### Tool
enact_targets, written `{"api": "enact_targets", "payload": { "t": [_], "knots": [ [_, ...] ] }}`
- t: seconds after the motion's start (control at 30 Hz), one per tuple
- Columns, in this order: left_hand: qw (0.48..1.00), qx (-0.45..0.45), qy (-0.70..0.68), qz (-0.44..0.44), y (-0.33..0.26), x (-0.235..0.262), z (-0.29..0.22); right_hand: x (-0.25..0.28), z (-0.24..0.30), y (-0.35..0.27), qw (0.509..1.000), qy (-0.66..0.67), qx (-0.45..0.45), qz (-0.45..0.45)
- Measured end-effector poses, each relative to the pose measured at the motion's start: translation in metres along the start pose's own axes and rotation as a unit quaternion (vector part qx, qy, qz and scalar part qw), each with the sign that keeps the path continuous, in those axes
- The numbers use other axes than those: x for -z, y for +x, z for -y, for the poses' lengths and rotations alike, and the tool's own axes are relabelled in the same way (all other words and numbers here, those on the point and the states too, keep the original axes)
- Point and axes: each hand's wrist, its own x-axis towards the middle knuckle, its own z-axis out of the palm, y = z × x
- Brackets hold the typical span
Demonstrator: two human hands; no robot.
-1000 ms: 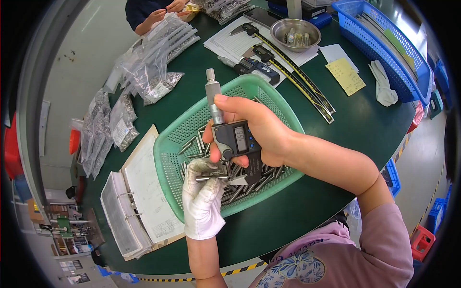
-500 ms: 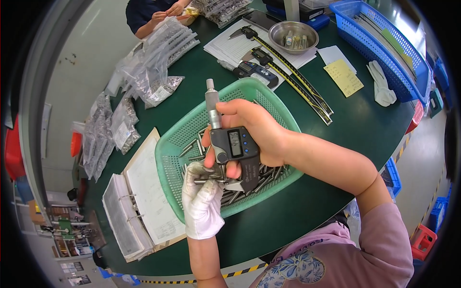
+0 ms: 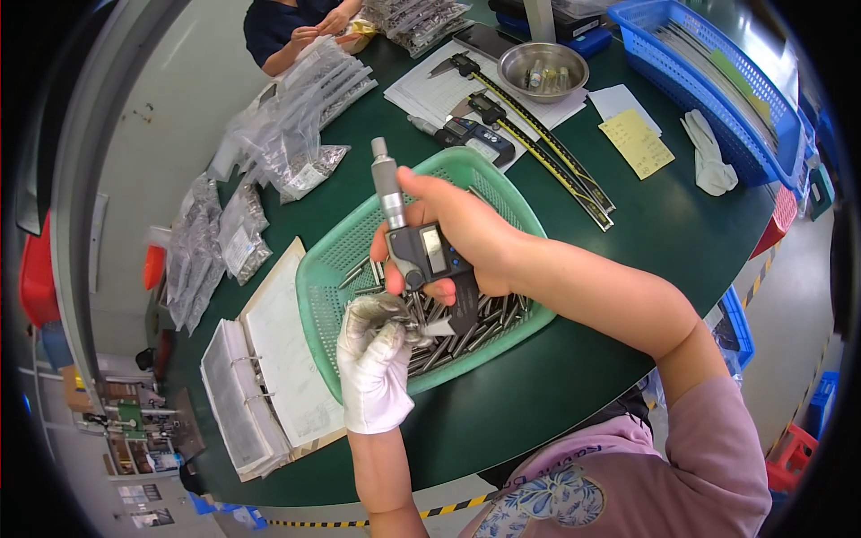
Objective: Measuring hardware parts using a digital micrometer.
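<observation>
My bare right hand (image 3: 466, 229) is closed around a black digital micrometer (image 3: 433, 255). The thumb lies near its silver thimble, and the display faces up. Below it, my left hand (image 3: 375, 363), in a white glove with greyed fingertips, pinches a small metal pin (image 3: 414, 333) beside the micrometer's jaws. Fingers partly cover the pin, so I cannot tell whether the jaws touch it. Both hands are over a green perforated plastic basket (image 3: 316, 300), where many loose metal pins (image 3: 475, 336) lie in a heap.
An open ring binder (image 3: 278, 386) lies left of the basket. Bags of small metal parts (image 3: 309, 170) lie beyond it. Two calipers (image 3: 538, 134), another micrometer (image 3: 466, 134), a steel bowl (image 3: 543, 72), a white glove (image 3: 708, 154) and a blue basket (image 3: 700, 85) are farther back. Another person's hands (image 3: 323, 27) work opposite.
The micrometer has tilted and shifted slightly left, its display turning away. The pin, earlier lying crosswise at the jaws, has turned in my left fingers and shows less of its length.
</observation>
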Motion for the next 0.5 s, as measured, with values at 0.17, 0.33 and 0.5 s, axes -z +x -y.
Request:
{"api": "enact_targets", "payload": {
  "t": [0.17,0.33,0.5],
  "knots": [
    [0.872,-0.060,0.471,-0.116,-0.005,0.026,-0.004,0.016,-0.003,0.011,0.986,0.043,0.103,-0.126],
    [0.675,-0.030,0.734,-0.060,-0.010,0.018,-0.017,0.015,0.002,0.012,0.956,0.086,0.191,-0.207],
    [0.586,-0.128,0.800,0.016,0.006,-0.014,-0.006,0.013,-0.004,0.011,0.970,0.036,0.184,-0.156]
  ]
}}
